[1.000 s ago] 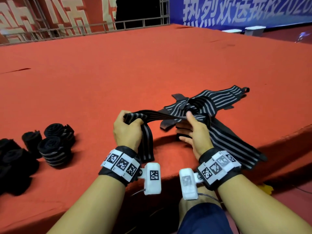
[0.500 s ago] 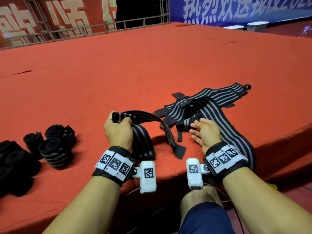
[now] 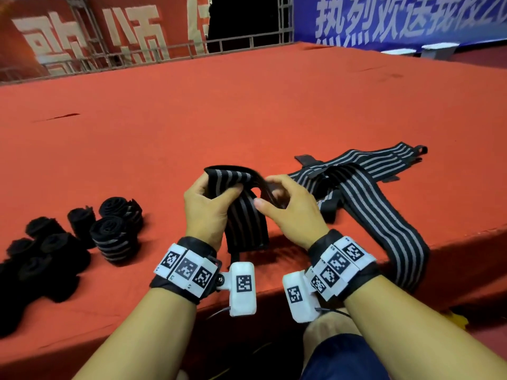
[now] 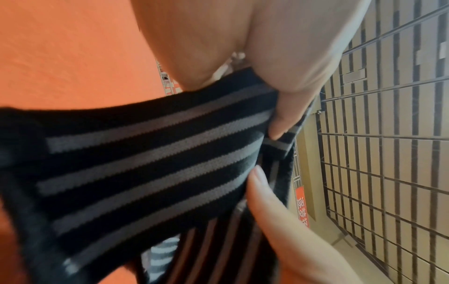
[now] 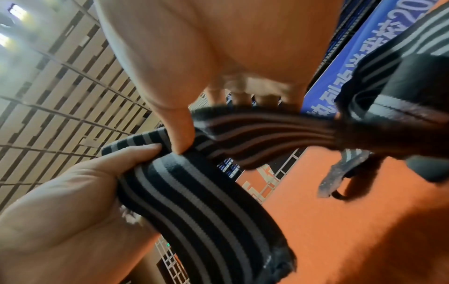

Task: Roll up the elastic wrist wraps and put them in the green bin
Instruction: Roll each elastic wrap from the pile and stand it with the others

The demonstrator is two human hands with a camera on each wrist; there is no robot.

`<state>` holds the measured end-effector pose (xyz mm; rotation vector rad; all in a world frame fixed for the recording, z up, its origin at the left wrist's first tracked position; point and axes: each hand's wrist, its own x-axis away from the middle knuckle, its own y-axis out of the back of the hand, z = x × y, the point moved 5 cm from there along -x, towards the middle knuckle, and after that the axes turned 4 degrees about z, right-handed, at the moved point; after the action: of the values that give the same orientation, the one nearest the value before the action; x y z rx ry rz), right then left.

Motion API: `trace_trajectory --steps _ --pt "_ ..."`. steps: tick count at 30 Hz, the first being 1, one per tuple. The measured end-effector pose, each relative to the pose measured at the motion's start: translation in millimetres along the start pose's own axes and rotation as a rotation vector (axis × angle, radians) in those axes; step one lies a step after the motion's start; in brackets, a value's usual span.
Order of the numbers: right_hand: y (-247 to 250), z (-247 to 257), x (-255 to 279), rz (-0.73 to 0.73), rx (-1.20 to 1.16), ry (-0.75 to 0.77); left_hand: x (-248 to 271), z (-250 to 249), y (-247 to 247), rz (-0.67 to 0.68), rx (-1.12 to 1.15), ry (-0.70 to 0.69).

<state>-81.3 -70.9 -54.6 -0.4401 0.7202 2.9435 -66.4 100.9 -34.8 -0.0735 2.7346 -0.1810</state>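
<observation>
Both hands are working one striped wrist wrap (image 3: 241,198) above the tabletop's (image 3: 247,105) near edge: left hand (image 3: 205,209) and right hand (image 3: 290,212) fingers clamping it, starting the roll; next, tight even turns.

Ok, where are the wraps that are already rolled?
In the head view the rolled wraps sit in a cluster on the red platform at the lower left, to the left of the left hand and near the platform's front edge.
</observation>
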Motion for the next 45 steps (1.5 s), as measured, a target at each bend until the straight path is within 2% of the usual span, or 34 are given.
trace_trajectory --steps 4,6,10,15,20,23,30,34,41,43,45 --pt "-16 12 -4 0.109 0.125 0.026 6 1 11 0.006 0.02 -0.005" --pt "-20 18 -5 0.101 0.106 0.039 9 2 15 -0.014 0.033 0.011" --pt "-27 21 -6 -0.005 -0.055 0.015 6 10 25 -0.023 0.01 0.019" --pt "-29 24 -10 -0.118 -0.3 -0.057 7 28 44 -0.145 -0.043 0.186" --pt "-20 29 -9 -0.213 -0.416 -0.013 10 26 52 -0.198 -0.096 0.186" --pt "-15 38 -9 -0.248 -0.443 0.09 12 18 48 -0.113 -0.058 0.17" --pt "-7 70 -14 -0.243 -0.564 0.254 19 -8 15 0.415 0.069 0.09" --pt "-1 73 -22 -0.228 -0.55 0.273 28 -18 11 0.592 0.046 0.094" --pt "-17 70 -25 -0.189 -0.529 0.222 29 -30 33 0.639 -0.04 0.073" --pt "-23 75 -22 -0.157 -0.491 0.239 31 -32 42 0.572 -0.025 0.107" --pt "-28 81 -19 -0.117 -0.446 0.266 32 -35 50 0.448 0.006 0.131"
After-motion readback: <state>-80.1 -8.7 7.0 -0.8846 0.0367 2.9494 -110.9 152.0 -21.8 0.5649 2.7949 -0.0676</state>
